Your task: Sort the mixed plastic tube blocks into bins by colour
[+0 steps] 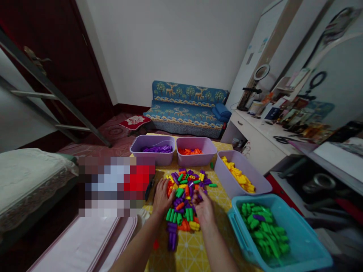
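A pile of small plastic pieces [179, 206] in purple, green, orange and yellow lies on the yellow patterned table [190, 249]. My left hand [163, 197] rests at the pile's left side, fingers apart, beside orange pieces. At the right side of the pile is my right hand [204, 206], its fingers curled together; what they hold, if anything, is too small to tell. Behind the pile stand a bin of purple pieces [153, 155] and a bin of orange pieces [196, 158]. A bin of yellow pieces [241, 185] and a teal bin of green pieces [306, 241] stand to the right.
Pink lids [76, 245] lie at the lower left, near a blurred-out area. A blue patterned sofa [184, 109] stands against the back wall. On the right is a cluttered white dresser [255, 128]; a metal ladder [65, 102] leans at the left.
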{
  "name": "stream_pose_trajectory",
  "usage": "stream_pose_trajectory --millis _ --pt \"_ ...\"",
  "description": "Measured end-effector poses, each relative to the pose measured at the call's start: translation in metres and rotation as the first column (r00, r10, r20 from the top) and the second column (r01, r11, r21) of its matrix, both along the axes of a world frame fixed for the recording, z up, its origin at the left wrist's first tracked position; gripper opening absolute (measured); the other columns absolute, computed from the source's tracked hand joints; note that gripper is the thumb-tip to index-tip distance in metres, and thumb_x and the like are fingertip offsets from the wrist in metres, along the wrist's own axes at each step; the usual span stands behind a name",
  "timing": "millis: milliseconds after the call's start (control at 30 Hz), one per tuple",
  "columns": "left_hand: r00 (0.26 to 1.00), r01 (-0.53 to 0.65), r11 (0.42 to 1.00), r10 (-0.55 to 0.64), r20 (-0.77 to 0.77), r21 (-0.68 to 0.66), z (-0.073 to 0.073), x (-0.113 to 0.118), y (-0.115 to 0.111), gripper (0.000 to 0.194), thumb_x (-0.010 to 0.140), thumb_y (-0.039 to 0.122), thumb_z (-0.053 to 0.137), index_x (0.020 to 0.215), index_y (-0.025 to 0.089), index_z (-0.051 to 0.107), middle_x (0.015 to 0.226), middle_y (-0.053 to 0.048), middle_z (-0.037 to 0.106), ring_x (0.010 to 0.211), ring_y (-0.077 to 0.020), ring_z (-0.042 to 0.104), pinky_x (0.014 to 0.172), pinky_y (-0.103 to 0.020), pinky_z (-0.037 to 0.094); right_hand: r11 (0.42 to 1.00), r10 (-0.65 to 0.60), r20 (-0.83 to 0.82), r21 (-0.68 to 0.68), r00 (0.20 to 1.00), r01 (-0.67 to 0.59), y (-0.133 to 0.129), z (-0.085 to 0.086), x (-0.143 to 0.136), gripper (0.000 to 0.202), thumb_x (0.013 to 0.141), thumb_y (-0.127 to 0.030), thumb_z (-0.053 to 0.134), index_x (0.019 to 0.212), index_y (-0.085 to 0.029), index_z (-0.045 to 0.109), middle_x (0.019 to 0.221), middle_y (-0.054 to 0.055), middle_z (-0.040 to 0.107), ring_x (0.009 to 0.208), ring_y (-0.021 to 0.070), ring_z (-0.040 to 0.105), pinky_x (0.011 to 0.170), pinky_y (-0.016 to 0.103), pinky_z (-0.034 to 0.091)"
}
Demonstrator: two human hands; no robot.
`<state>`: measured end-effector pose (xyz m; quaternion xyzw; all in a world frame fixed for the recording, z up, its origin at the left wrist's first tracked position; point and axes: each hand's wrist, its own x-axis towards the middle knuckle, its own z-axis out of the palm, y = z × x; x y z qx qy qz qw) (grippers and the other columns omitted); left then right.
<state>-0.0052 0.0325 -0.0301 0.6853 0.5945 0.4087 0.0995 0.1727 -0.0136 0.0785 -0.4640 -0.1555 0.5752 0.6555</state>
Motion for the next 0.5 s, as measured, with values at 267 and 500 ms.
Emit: stream_pose_trajectory --millis 267,500 --pt "1.000 0.010 1.000 -0.010 -0.007 0.003 0.003 -0.001 0.001 0.054 0.090 0.045 0.052 0.134 0.014 0.051 0.136 -0.017 0.055 0.136 -0.0325 0.042 0.113 -0.055 0.037 0.767 -0.615 0.057 0.275 0.787 0.580 -0.021 0.046 0.066 0.051 0.083 -0.074 0.035 0.101 -0.029 0.049 0.138 0.010 0.055 0.114 0.0224 0.063 0.090 0.042 0.052" --pt "1.000 0.005 1.000 -0.005 0.005 -0.001 0.003 0.000 0.000 0.053 0.090 0.046 0.052 0.133 0.014 0.051 0.136 -0.017 0.054 0.137 -0.0324 0.041 0.113 -0.055 0.037 0.791 -0.610 0.188 0.203 0.769 0.578 -0.024 0.035 0.091 0.065 0.082 -0.076 0.018 0.114 -0.028 0.048 0.154 0.012 0.035 0.130 0.0248 0.052 0.094 0.044 0.051"
